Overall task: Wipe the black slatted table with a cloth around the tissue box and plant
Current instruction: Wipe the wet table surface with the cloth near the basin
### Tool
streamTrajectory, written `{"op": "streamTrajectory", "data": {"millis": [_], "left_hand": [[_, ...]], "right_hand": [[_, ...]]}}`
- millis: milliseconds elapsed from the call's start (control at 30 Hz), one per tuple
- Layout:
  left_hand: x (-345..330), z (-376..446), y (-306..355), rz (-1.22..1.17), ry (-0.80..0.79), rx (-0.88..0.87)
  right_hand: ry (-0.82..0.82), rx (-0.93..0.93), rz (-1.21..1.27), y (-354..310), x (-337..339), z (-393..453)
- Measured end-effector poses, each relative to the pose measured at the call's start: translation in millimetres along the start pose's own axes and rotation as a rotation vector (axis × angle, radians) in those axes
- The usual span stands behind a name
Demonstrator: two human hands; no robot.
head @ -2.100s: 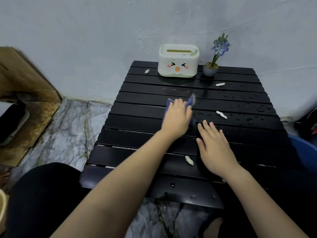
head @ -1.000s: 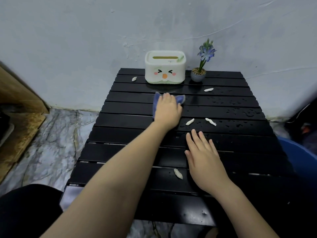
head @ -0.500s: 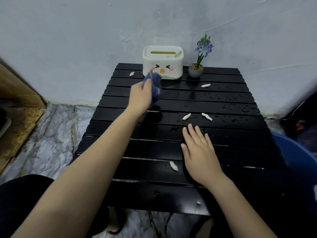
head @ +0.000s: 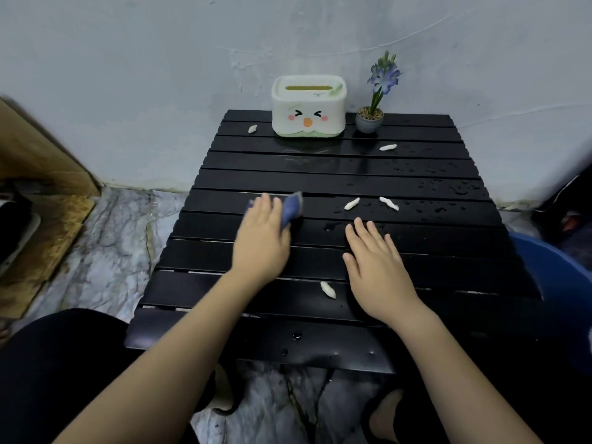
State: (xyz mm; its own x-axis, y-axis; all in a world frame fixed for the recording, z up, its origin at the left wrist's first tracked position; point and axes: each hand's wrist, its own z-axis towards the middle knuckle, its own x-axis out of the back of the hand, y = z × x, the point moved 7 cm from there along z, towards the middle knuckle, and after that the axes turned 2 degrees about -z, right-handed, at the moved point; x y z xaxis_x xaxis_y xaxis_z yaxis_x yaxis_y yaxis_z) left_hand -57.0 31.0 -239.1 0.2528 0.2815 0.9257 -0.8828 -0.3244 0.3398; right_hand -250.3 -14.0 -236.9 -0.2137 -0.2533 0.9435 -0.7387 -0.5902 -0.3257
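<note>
The wiping looks well short of finished. The left hand (head: 261,243), at mid-frame, presses a crumpled blue cloth (head: 292,209) flat onto the black slatted tabletop (head: 336,184), fingers laid over the cloth and gripping it against the slats. The right hand (head: 378,267), just right of centre, rests palm-down on the slats with fingers spread and holding nothing.

Water droplets (head: 448,187) bead across the right side of the frame, and small white scraps (head: 351,203) lie scattered (one near the frame's centre, others toward the upper right and upper left of the tabletop). The white plastic tissue box with a cartoon face (head: 308,105) and the small grey pot with a blue flower (head: 369,120) stand at the top of the frame against the wall, and the slats around them appear not yet cleared.
</note>
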Motion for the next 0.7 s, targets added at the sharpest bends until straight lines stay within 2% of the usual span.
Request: {"op": "streamTrajectory", "data": {"millis": [200, 267, 333, 400, 467, 500, 567, 700], "left_hand": [[-23, -16, 98, -0.151, -0.073, -0.265], [-26, -21, 114, -0.254, -0.130, -0.299], [-28, -20, 112, -0.421, -0.218, -0.249], [-17, -15, 100, -0.695, -0.290, -0.124], [5, -10, 81, -0.941, -0.269, -0.009], [19, -9, 69, -0.983, -0.217, 0.029], [51, -17, 43, -0.941, -0.095, 0.075], [86, -63, -29, -0.545, 0.053, 0.137]], "right_hand": [[0.013, -0.113, 0.063, 22, 17, -9], [0.025, -0.169, 0.078, 36, 24, -14], [0.023, -0.203, 0.076, 48, 30, -21], [0.019, -0.223, 0.074, 58, 37, -29], [0.026, -0.236, 0.068, 67, 45, -38], [0.034, -0.244, 0.062, 72, 50, -43], [0.053, -0.263, 0.047, 84, 58, -54], [0.045, -0.309, 0.015, 107, 63, -79]]}}
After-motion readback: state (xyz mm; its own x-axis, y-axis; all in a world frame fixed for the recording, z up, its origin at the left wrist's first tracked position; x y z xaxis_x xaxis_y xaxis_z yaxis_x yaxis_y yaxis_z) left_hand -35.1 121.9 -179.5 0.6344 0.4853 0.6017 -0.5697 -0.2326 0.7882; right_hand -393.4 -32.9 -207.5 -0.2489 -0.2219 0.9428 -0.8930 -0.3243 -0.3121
